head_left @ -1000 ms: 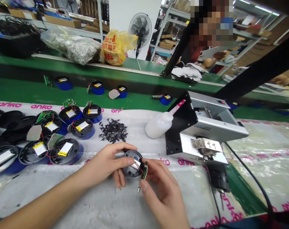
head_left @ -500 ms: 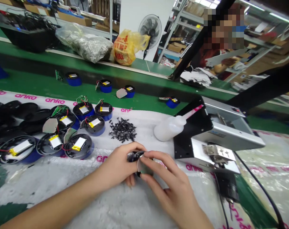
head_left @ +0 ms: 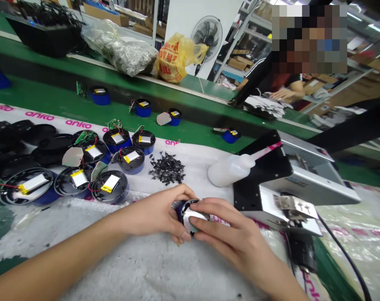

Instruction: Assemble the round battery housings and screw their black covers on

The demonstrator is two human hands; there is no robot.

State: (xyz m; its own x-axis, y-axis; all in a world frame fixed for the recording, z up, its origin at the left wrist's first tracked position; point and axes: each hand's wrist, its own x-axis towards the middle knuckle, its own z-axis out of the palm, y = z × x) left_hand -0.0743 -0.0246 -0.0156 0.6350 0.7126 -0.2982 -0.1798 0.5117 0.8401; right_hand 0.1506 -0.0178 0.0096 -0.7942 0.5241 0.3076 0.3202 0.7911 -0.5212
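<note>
My left hand (head_left: 160, 212) is wrapped around a small round blue housing (head_left: 179, 210) with a black inner rim. On its open face lies a pale circuit board (head_left: 189, 216), and the fingers of my right hand (head_left: 236, 234) press on it and grip its far edge. Both hands are closed around this one unit, which hides most of its inside. Beyond my left hand is a pile of small black plastic pieces (head_left: 167, 168). To the left stand several open blue housings (head_left: 110, 187) with batteries and wired boards.
A white squeeze bottle (head_left: 229, 170) lies tilted against a silver and black machine (head_left: 305, 179) at right. Black round covers (head_left: 52, 144) are heaped at far left. More blue housings (head_left: 142, 108) sit on the green belt. Across it, a co-worker's hand (head_left: 282, 94) rests on white sheets.
The board has gone from tilted up to lying flatter over the housing, with my right fingers now spread across it. The camera view has shifted slightly. The co-worker's hand has moved onto the sheets.
</note>
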